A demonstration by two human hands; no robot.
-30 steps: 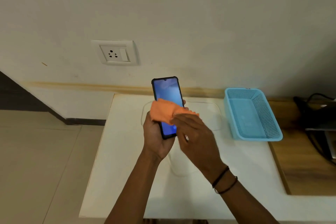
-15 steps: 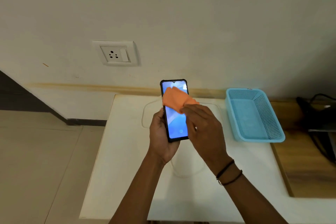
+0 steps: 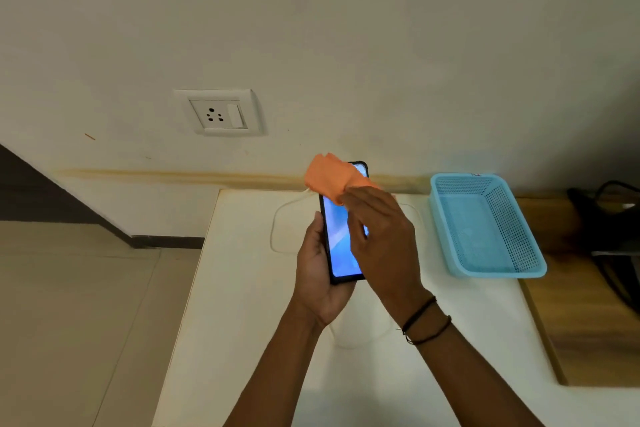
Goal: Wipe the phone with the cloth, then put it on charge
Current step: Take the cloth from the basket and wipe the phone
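The left hand [image 3: 317, 270] keeps its grip closed around the lower half of the phone [image 3: 341, 236], the thumb on the left edge, the other fingers hidden behind; the right hand [image 3: 381, 239] has its grip pinched on the orange cloth [image 3: 329, 178], which is pressed on the top end of the lit screen, at 12 o'clock from the left palm. The phone is held in the air above the white desk [image 3: 242, 288], not touching it; its long axis runs from 6 to 12 o'clock, tilted a little to the left at the top. I judge the wiping is still in hand, and the charging not yet begun.

For the charging, a thin white cable [image 3: 277, 229] lies looped on the desk under the hands, but its plug end I cannot see; the wall socket [image 3: 220, 113] is at 10 o'clock from the phone, well apart, and empty. The left hand is on the nearer side. A blue basket [image 3: 485, 225] stands at 3 o'clock.
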